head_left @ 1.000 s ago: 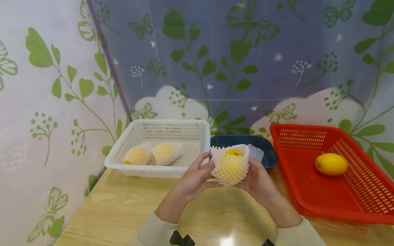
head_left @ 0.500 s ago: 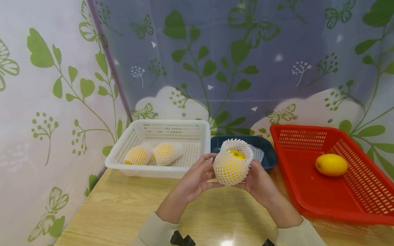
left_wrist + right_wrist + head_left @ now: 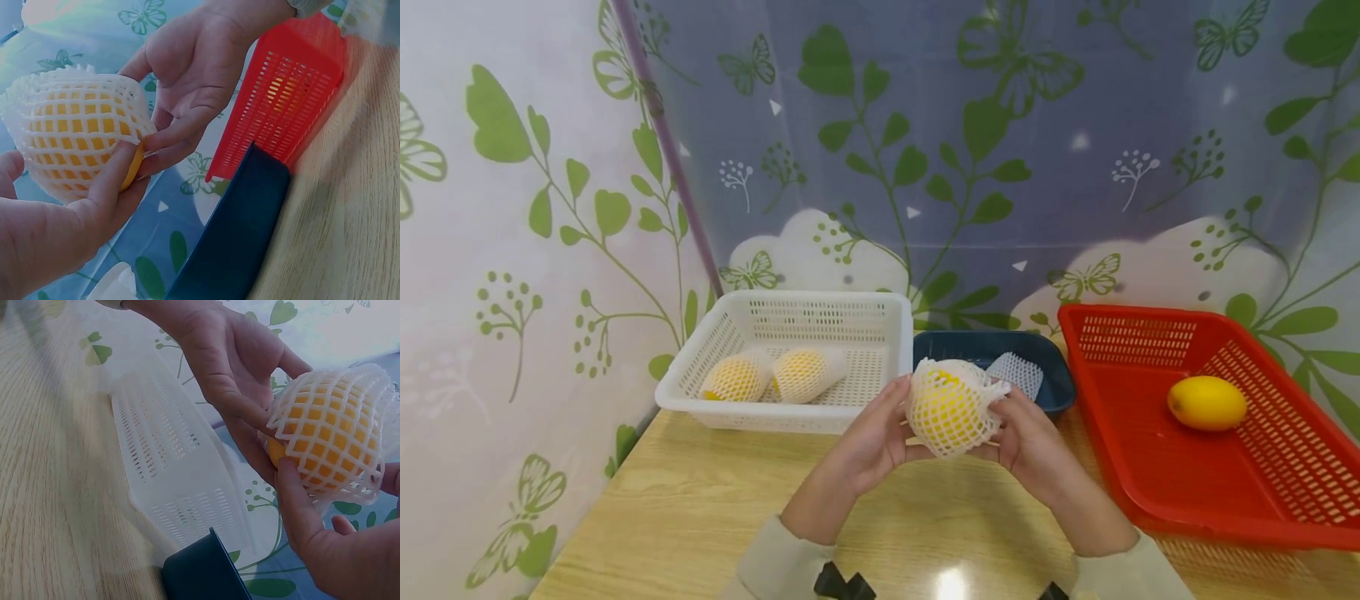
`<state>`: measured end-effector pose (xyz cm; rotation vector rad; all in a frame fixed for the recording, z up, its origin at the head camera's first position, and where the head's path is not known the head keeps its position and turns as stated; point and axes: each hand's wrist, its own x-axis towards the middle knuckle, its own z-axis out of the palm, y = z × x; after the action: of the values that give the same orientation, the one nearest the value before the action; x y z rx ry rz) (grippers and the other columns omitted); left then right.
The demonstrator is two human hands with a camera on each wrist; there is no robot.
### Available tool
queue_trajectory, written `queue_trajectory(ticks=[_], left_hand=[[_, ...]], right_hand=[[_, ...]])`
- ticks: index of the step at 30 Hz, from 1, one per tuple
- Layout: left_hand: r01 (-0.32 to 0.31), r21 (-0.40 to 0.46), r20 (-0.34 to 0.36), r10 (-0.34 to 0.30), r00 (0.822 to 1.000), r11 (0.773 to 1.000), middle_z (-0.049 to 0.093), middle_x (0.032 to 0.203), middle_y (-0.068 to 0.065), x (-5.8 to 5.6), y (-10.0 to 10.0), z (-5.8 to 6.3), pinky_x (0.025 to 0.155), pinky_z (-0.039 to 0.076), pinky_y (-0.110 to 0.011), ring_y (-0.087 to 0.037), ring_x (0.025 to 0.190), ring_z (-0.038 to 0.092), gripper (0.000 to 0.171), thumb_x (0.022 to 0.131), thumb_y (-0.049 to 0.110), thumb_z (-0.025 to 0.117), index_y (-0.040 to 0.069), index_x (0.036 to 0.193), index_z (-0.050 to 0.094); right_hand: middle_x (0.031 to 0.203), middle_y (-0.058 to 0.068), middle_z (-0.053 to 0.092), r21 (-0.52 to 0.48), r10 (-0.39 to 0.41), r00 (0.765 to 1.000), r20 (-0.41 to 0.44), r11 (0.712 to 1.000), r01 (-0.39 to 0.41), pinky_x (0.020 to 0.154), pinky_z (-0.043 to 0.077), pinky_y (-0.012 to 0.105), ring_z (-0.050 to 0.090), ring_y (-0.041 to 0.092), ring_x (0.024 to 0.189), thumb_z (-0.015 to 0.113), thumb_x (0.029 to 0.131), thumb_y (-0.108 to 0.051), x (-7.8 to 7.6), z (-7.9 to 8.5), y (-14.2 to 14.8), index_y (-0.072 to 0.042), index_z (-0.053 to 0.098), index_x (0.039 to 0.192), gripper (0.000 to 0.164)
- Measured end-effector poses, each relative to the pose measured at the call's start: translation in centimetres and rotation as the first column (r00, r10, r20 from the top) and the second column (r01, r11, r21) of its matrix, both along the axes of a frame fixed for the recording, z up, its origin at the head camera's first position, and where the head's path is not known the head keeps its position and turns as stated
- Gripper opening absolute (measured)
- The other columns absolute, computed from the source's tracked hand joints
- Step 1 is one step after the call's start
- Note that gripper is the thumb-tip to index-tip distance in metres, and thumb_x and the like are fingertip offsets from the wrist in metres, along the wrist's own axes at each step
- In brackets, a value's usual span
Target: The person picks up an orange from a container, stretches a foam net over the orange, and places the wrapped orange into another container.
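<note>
Above the table, both hands hold a yellow oval fruit [image 3: 81, 128] wrapped in a white foam net sleeve [image 3: 950, 410]. My left hand [image 3: 872, 433] grips its left side, with thumb and fingers round the net. On the other side, my right hand [image 3: 1032, 435] grips the net, its thumb and fingertips near a loose gathered end of the sleeve. A bit of bare fruit shows at the sleeve's edge in both wrist views. Behind the hands stands a dark blue tray [image 3: 1054, 367] with a white net sleeve [image 3: 1021, 373] in it.
On the left, a white basket [image 3: 782, 410] holds two netted yellow fruits [image 3: 801, 373]. A red basket [image 3: 1150, 467] at the right contains one bare yellow fruit [image 3: 1207, 403]. All stand on a wooden table [image 3: 700, 500] before a patterned curtain [image 3: 887, 125].
The sleeve's open top, which faced up and showed the fruit's end, is now drawn over it and bunched to the right. The fruit has turned and shifted slightly left.
</note>
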<state>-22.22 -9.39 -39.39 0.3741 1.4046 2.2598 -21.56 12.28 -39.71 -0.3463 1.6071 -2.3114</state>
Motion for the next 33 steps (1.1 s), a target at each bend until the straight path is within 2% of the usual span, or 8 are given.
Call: queue_trajectory(ticks=[4,10,17,25,29,33], left_hand=[[-0.001,-0.006,-0.015,0.001,1.000,1.000,0.050,0.134,-0.011,-0.06,-0.06,0.02,0.092,0.052,-0.046,-0.018,0.107,0.060,0.055,0.104,0.042,0.039,0.011,0.148,0.031],[-0.003,-0.017,-0.035,0.002,0.999,1.000,0.052,0.128,-0.007,0.02,-0.12,0.14,0.091,0.052,-0.046,-0.017,0.103,0.060,0.047,0.106,0.030,0.037,0.007,0.147,0.029],[-0.012,-0.022,-0.022,0.011,1.000,1.000,0.055,0.123,-0.006,0.02,-0.23,0.02,0.089,0.054,-0.042,-0.017,0.101,0.061,0.045,0.105,0.017,0.041,0.005,0.148,0.030],[-0.007,0.013,-0.010,0.007,1.000,1.000,0.060,0.115,-0.001,-0.13,-0.25,-0.17,0.081,0.055,-0.031,-0.013,0.098,0.062,0.043,0.103,0.005,0.043,0.006,0.145,0.031],[-0.018,-0.027,-0.024,0.017,1.000,0.999,0.058,0.119,-0.004,-0.16,-0.13,-0.19,0.089,0.053,-0.037,-0.016,0.101,0.061,0.044,0.103,0.008,0.044,0.009,0.145,0.031],[-0.041,-0.102,-0.086,0.032,0.996,0.994,0.049,0.137,-0.013,-0.15,0.06,-0.17,0.097,0.048,-0.047,-0.019,0.107,0.059,0.050,0.102,0.011,0.046,0.010,0.149,0.029]], right_hand=[[0.115,-0.004,0.062,-0.003,0.007,1.000,0.015,1.000,-0.007,0.089,0.054,0.038,0.064,0.017,0.099,0.034,0.106,-0.025,-0.02,0.16,0.05,-0.019,0.040,0.133,0.028],[0.118,-0.001,0.062,0.006,0.035,0.998,0.054,0.999,-0.036,0.092,0.052,0.040,0.063,0.021,0.104,0.033,0.106,-0.038,-0.03,0.39,0.11,-0.018,0.034,0.137,0.037],[0.120,-0.003,0.058,-0.004,0.081,0.997,0.003,0.997,-0.081,0.092,0.053,0.038,0.061,0.019,0.104,0.028,0.106,-0.034,-0.07,0.12,0.21,-0.026,0.043,0.129,0.029],[0.124,-0.001,0.054,-0.048,0.075,0.997,-0.031,0.996,-0.077,0.090,0.053,0.035,0.058,0.018,0.104,0.022,0.106,-0.038,0.01,0.28,0.45,-0.022,0.038,0.134,0.036],[0.120,-0.002,0.055,-0.055,0.065,0.997,-0.031,0.996,-0.067,0.087,0.054,0.031,0.058,0.017,0.100,0.022,0.106,-0.038,0.05,0.28,0.51,-0.023,0.041,0.131,0.035],[0.118,-0.002,0.056,-0.062,0.054,0.998,-0.021,0.997,-0.056,0.085,0.054,0.029,0.056,0.016,0.100,0.022,0.106,-0.039,0.09,0.19,0.57,-0.022,0.043,0.129,0.035]])
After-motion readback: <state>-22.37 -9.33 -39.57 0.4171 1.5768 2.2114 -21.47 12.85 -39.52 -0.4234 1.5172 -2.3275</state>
